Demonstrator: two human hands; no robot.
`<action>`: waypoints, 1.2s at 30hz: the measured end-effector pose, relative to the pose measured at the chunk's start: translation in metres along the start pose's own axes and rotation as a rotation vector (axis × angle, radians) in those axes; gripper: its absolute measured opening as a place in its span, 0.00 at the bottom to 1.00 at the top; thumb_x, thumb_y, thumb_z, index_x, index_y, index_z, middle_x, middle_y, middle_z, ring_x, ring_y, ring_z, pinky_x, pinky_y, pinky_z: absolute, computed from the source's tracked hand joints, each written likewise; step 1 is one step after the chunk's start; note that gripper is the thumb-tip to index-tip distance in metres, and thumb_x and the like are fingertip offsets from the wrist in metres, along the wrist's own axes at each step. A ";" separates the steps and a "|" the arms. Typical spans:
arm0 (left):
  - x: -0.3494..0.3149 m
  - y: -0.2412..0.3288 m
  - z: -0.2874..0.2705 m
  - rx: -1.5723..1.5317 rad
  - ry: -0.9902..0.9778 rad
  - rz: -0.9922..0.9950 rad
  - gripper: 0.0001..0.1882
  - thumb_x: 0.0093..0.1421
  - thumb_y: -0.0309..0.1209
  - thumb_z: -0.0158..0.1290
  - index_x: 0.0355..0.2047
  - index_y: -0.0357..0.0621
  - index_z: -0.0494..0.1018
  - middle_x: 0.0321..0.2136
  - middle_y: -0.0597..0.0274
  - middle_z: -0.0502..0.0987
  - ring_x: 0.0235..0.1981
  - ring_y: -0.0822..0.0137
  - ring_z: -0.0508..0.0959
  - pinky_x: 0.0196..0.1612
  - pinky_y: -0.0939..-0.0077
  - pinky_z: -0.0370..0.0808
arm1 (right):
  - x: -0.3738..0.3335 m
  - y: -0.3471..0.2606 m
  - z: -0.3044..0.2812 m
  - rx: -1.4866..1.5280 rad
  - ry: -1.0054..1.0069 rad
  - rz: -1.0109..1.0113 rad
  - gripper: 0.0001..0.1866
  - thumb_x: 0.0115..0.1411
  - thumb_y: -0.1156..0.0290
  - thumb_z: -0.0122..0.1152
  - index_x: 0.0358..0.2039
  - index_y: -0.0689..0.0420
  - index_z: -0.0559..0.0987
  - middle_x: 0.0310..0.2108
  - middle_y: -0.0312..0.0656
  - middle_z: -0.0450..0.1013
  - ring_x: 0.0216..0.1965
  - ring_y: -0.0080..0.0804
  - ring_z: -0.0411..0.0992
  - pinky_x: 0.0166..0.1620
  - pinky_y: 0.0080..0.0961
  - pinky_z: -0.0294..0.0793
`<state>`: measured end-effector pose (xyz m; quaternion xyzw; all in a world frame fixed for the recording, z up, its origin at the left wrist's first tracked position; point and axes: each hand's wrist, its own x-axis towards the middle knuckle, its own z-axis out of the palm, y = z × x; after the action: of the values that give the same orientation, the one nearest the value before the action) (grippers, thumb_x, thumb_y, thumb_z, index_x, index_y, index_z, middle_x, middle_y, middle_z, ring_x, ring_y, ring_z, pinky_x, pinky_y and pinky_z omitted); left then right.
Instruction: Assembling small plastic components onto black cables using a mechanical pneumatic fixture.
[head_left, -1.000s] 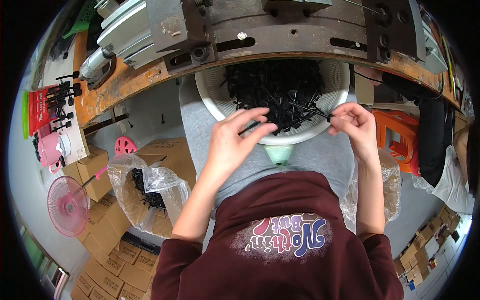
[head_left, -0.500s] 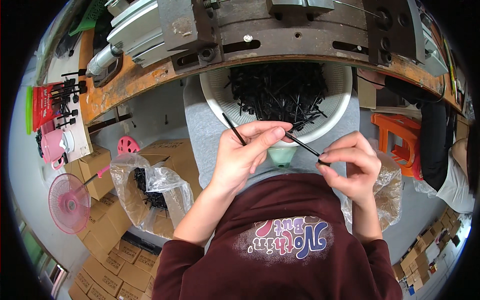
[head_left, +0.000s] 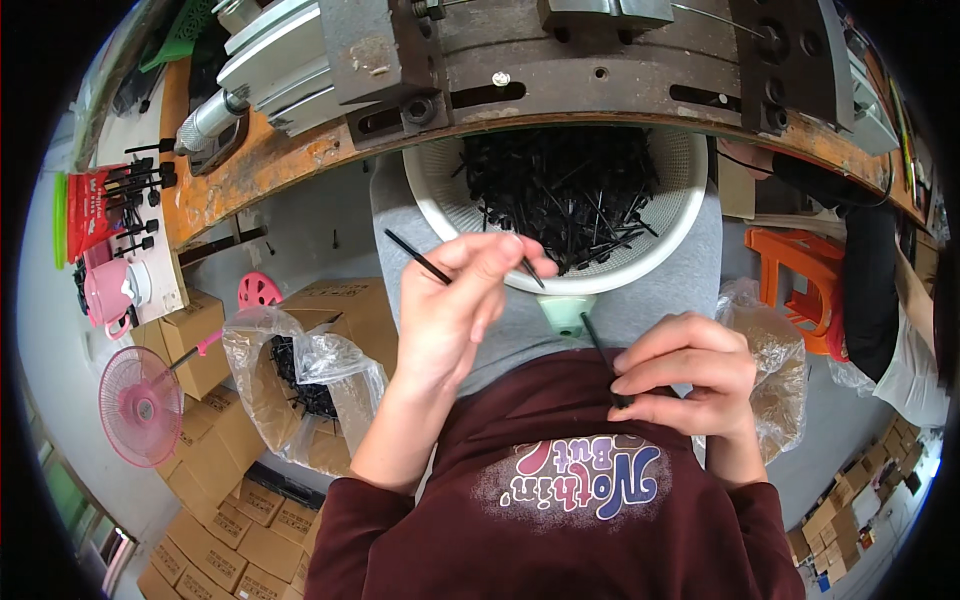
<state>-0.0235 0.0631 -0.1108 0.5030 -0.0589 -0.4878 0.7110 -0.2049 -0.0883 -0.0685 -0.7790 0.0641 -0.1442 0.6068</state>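
My left hand [head_left: 455, 310] is closed, with a thin black rod [head_left: 415, 255] sticking out of it to the upper left. A short dark tip [head_left: 533, 273] shows below its fingertips; I cannot tell whether it is part of the same rod. My right hand [head_left: 690, 375], lower and to the right, pinches another black rod [head_left: 597, 340] by its knobbed end, its thin end pointing up and left. Beyond both hands, a white perforated basket [head_left: 675, 235] on my lap holds a heap of similar black rods [head_left: 560, 190].
Across the far side runs a wooden bench edge [head_left: 270, 138] with a metal machine bed [head_left: 600, 95]. To the left are a plastic-lined box [head_left: 300, 390], a pink fan [head_left: 140, 407] and stacked cartons [head_left: 215, 535]. An orange stool [head_left: 790, 275] and another person's dark sleeve [head_left: 868, 270] are at right.
My hands have moved apart. The right one has drawn its rod down and left, away from my left fingertips; the left one has shifted left with its rod.
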 end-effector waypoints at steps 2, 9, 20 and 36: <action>-0.005 0.000 0.004 -0.019 0.002 -0.041 0.10 0.64 0.30 0.54 0.36 0.33 0.79 0.30 0.51 0.82 0.10 0.86 0.59 0.14 0.90 0.53 | 0.003 -0.001 0.011 0.041 0.027 0.010 0.11 0.41 0.77 0.74 0.28 0.61 0.84 0.41 0.48 0.79 0.38 0.34 0.79 0.39 0.26 0.80; -0.010 0.017 0.015 0.086 -0.007 -0.067 0.11 0.64 0.30 0.54 0.35 0.31 0.78 0.28 0.48 0.82 0.09 0.85 0.59 0.14 0.89 0.53 | 0.003 -0.006 0.011 0.030 0.003 0.035 0.10 0.43 0.78 0.72 0.29 0.62 0.83 0.46 0.51 0.77 0.39 0.36 0.80 0.40 0.28 0.81; -0.010 0.021 0.019 0.145 -0.021 -0.096 0.10 0.63 0.28 0.54 0.34 0.30 0.77 0.27 0.47 0.81 0.09 0.85 0.59 0.15 0.89 0.53 | 0.009 -0.009 0.008 -0.002 0.017 -0.010 0.09 0.45 0.77 0.71 0.29 0.63 0.83 0.46 0.53 0.77 0.39 0.39 0.81 0.38 0.28 0.82; -0.009 0.024 0.023 0.158 -0.001 -0.057 0.09 0.63 0.27 0.55 0.34 0.30 0.78 0.27 0.47 0.81 0.09 0.86 0.60 0.14 0.90 0.54 | 0.012 -0.014 0.008 -0.097 -0.028 -0.036 0.10 0.42 0.73 0.73 0.25 0.62 0.82 0.42 0.56 0.78 0.37 0.42 0.81 0.38 0.30 0.82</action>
<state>-0.0260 0.0557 -0.0773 0.5587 -0.0832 -0.5018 0.6551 -0.1922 -0.0807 -0.0554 -0.8106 0.0485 -0.1411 0.5663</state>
